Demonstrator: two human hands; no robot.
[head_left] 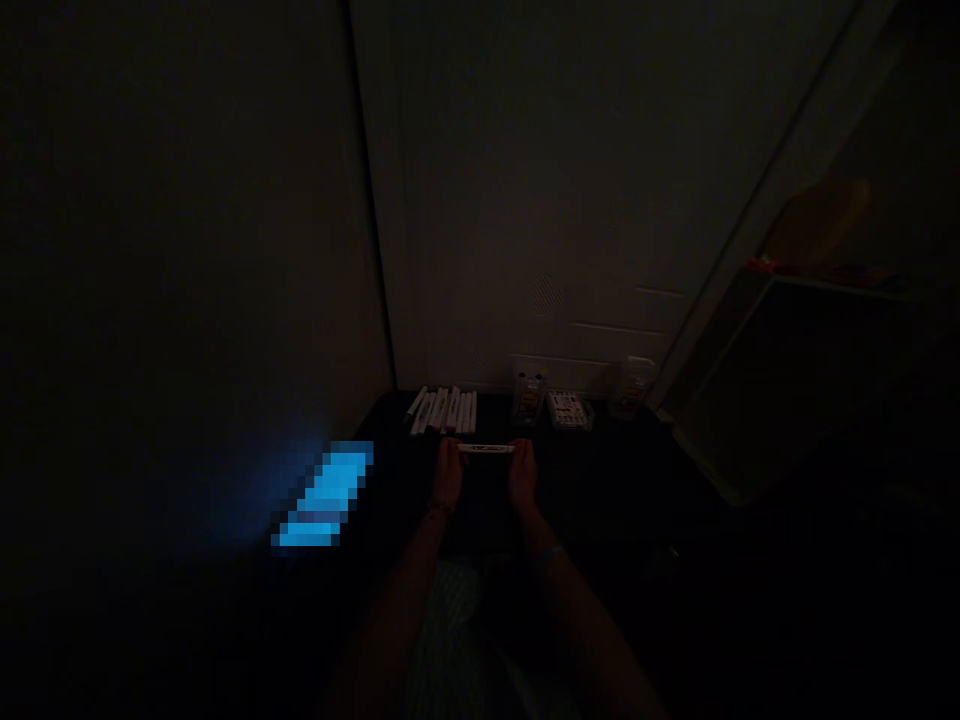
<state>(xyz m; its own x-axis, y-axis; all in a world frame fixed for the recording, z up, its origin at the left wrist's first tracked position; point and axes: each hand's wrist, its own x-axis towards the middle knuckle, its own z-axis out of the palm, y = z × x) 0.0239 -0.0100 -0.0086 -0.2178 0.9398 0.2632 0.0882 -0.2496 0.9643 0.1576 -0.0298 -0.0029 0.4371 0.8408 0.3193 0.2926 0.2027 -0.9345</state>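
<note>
The scene is very dark. My left hand (pixel 448 472) and my right hand (pixel 523 474) hold a white marker pen (pixel 485 448) level between them, one hand closed on each end, above a dark table (pixel 600 480). Just beyond the pen, a row of several white marker pens (pixel 444 410) lies on the table near the wall.
A small container (pixel 529 397), a flat pack (pixel 568 410) and another pale item (pixel 628 395) stand at the table's far edge by the wall. A glowing blue screen (pixel 324 497) lies to the left. A dark cabinet (pixel 795 380) stands to the right.
</note>
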